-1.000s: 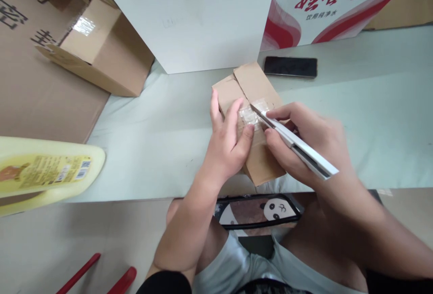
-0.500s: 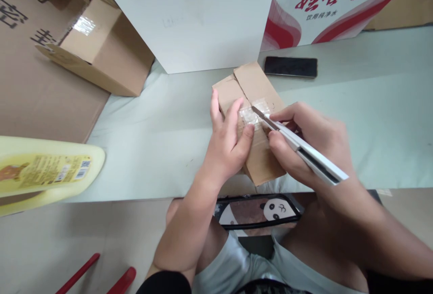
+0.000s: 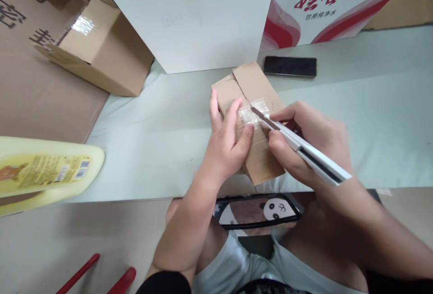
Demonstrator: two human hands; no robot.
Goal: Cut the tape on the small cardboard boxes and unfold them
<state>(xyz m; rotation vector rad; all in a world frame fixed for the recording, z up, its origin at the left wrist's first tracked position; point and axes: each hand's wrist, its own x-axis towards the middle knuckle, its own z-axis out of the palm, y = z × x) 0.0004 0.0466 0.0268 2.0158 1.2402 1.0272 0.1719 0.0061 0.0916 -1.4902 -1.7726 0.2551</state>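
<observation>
A small brown cardboard box (image 3: 259,82) lies slanted on the pale green cloth, with a strip of clear tape (image 3: 260,105) across the seam of its flaps. My left hand (image 3: 225,138) holds the box from its left side, fingers apart, the thumb beside the tape. In my right hand (image 3: 318,138) is a white utility knife (image 3: 294,141), its dark blade out. The blade's tip rests at the tape, where the seam runs. My right fingers close round the front of the handle, and its rear end sticks out over my wrist.
A black phone (image 3: 290,66) lies behind the box. Farther back stand a white box (image 3: 192,19), a red-and-white carton (image 3: 324,10) and an opened brown box (image 3: 104,46). At the left is a yellow bottle (image 3: 67,167). The cloth-covered surface (image 3: 152,149) ends just before my knees.
The knife's rear end has shifted very slightly to the right. Its tip stays at the tape, and my left hand and the box keep their places.
</observation>
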